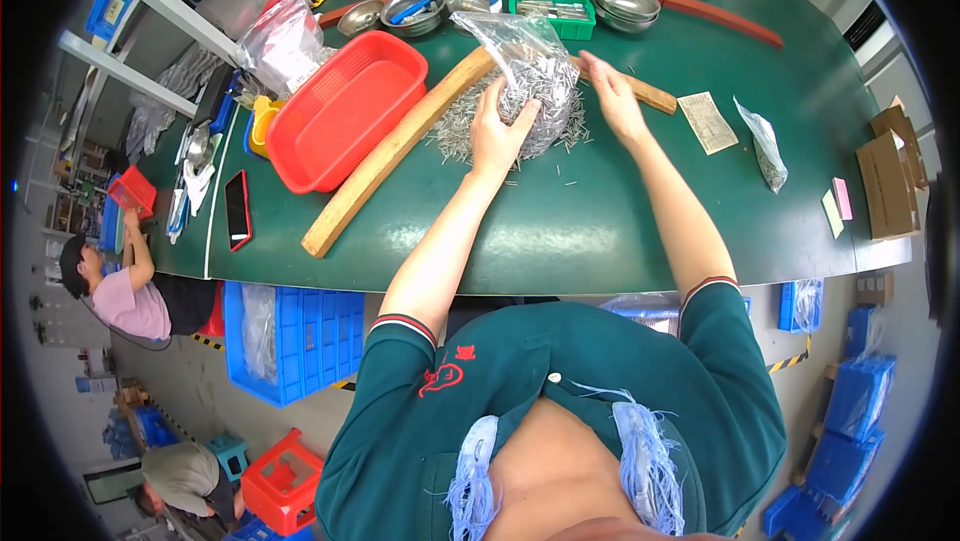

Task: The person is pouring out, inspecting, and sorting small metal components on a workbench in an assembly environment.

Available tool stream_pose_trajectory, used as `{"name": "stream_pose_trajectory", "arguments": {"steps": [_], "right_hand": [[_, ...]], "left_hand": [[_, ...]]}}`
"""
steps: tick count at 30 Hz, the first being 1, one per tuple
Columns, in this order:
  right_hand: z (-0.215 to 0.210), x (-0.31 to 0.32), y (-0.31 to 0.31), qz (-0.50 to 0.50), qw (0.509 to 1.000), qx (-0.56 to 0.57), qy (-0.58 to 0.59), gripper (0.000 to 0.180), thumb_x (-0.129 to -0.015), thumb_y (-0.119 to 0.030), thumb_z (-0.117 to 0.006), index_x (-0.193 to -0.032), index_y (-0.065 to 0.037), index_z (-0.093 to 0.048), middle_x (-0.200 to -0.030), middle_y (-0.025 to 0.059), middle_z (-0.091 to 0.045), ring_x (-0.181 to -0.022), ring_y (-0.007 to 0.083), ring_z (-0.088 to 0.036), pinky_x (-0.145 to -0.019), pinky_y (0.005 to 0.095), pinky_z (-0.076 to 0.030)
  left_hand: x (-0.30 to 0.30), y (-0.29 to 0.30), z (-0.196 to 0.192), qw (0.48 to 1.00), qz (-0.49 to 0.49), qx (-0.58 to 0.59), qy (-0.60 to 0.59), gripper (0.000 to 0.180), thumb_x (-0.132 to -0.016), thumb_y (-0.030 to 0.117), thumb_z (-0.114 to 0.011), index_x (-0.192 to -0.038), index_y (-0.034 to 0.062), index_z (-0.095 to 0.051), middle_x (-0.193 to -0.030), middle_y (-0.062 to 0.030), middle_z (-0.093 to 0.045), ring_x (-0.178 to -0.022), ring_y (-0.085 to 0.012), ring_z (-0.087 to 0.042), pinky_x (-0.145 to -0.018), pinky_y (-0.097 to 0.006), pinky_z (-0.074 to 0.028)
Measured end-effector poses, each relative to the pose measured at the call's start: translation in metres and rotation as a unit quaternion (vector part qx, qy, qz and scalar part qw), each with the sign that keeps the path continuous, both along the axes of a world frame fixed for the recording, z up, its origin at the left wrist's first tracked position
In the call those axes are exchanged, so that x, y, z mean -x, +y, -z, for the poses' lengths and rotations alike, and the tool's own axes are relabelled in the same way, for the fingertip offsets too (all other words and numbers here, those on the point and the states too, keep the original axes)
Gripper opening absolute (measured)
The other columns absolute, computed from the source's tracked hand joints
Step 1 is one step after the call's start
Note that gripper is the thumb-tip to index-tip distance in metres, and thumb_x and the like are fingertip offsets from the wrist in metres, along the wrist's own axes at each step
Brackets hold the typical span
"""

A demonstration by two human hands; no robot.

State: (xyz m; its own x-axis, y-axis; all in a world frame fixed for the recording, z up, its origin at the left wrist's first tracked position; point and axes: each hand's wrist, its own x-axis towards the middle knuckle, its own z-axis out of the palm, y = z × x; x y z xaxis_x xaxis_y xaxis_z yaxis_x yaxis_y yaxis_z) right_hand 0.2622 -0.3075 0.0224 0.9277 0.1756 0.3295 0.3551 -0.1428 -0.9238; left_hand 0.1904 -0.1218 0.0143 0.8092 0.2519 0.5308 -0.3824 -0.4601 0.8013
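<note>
A clear plastic bag point(549, 101) full of thin metal pins stands on the green table, with my left hand point(497, 131) gripping its near left side. Around and under the bag lies a loose heap of the same silvery pins point(456, 131). To the right of the bag, my right hand point(615, 99) is open and its fingers are stretched out, apart from the bag. Those fingertips are close to a short wooden bar point(650, 95). A long wooden bar point(385, 167) slants along the left of the heap.
A red plastic basin point(345, 111) lies left of the long bar, near a phone point(238, 209). Behind are steel bowls point(625, 3) and a green basket point(553, 13). Right are a paper slip point(707, 123) and a small bag point(762, 146). A person point(140, 291) sits far left.
</note>
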Motion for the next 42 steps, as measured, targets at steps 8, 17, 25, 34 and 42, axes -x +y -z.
{"name": "stream_pose_trajectory", "arguments": {"steps": [8, 17, 25, 34, 42], "right_hand": [[0.006, 0.020, 0.047, 0.039, 0.897, -0.407, 0.170, 0.039, -0.089, -0.032, -0.057, -0.109, 0.001, -0.058, -0.099, 0.0040, -0.060, -0.086, 0.0108, -0.055, -0.077, 0.0241, -0.044], [-0.005, 0.041, 0.056, 0.054, 0.887, -0.448, 0.101, 0.039, -0.093, -0.033, -0.050, -0.108, 0.002, -0.058, -0.099, 0.0043, -0.060, -0.086, 0.0101, -0.053, -0.078, 0.0235, -0.043], [-0.029, 0.041, 0.073, 0.092, 0.918, -0.381, 0.049, 0.039, -0.094, -0.036, -0.047, -0.097, 0.000, -0.061, -0.086, -0.0012, -0.058, -0.078, 0.0066, -0.047, -0.072, 0.0222, -0.040], [-0.004, 0.026, 0.066, 0.014, 0.974, -0.227, -0.005, 0.042, -0.094, -0.038, -0.045, -0.106, 0.001, -0.057, -0.102, 0.0081, -0.061, -0.097, 0.0136, -0.052, -0.089, 0.0276, -0.038], [0.002, 0.029, 0.075, 0.070, 0.979, -0.192, -0.019, 0.037, -0.090, -0.032, -0.055, -0.107, 0.000, -0.055, -0.098, 0.0066, -0.060, -0.090, 0.0120, -0.051, -0.083, 0.0258, -0.040]], "left_hand": [[0.018, -0.020, -0.008, 0.982, 0.028, -0.185, -0.024, 0.075, -0.067, 0.039, -0.074, -0.124, 0.0040, -0.041, -0.122, -0.0163, -0.047, -0.111, -0.0337, -0.047, -0.094, -0.044, -0.037], [0.031, -0.016, 0.002, 0.968, 0.041, -0.225, -0.104, 0.083, -0.064, 0.033, -0.078, -0.130, 0.0058, -0.035, -0.124, -0.0163, -0.042, -0.112, -0.0349, -0.044, -0.093, -0.045, -0.038], [0.025, -0.020, -0.003, 0.990, -0.024, -0.063, -0.121, 0.046, -0.081, 0.024, -0.066, -0.117, 0.0008, -0.049, -0.106, -0.0167, -0.052, -0.097, -0.0333, -0.053, -0.084, -0.038, -0.043], [-0.003, -0.017, -0.020, 0.996, -0.043, 0.059, -0.052, 0.026, -0.093, 0.020, -0.046, -0.105, 0.0009, -0.060, -0.096, -0.0151, -0.062, -0.089, -0.0264, -0.060, -0.077, -0.033, -0.045], [-0.018, -0.005, -0.020, 0.990, -0.012, 0.141, -0.019, 0.030, -0.094, 0.024, -0.047, -0.104, -0.0002, -0.061, -0.091, -0.0144, -0.066, -0.084, -0.0220, -0.063, -0.075, -0.032, -0.045]]}}
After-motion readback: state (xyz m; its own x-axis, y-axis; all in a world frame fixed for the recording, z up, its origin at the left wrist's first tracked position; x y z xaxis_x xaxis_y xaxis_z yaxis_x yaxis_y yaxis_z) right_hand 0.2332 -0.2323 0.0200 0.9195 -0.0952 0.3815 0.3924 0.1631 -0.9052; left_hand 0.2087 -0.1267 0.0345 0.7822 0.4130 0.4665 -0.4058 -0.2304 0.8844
